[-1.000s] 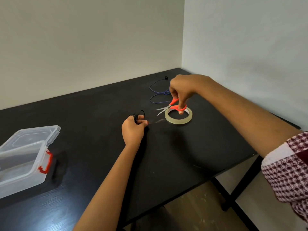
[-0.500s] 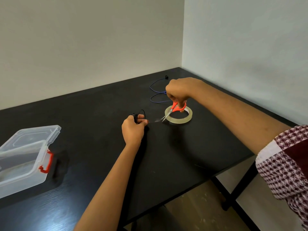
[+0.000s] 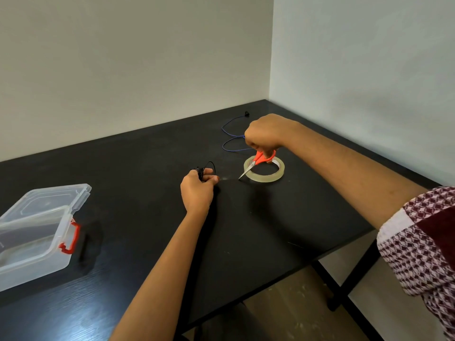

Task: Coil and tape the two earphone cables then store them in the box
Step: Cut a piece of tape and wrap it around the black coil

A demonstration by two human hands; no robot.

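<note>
Coiled black earphone cable (image 3: 203,169) sat bunched in the left hand (image 3: 197,190) over mid-tabletop (image 3: 147,217). Its fingers (image 3: 211,178) were curled round the coil, with one loop sticking out above the knuckles. The blue earphone cable (image 3: 230,141) lay loose and uncoiled on the far side, partly behind the right hand (image 3: 267,132). Right-hand fingers gripped the handles of the orange scissors (image 3: 257,162). Blades were close together, tip pointing down-left toward the left hand. Tape roll (image 3: 264,179) lay flat under the scissors. Faint glint between coil and blade tip; couldn't tell if it was tape. Clear box (image 3: 37,262) sat open at the left edge, well apart, lid hinged back, red latch (image 3: 71,238) facing the hands.
</note>
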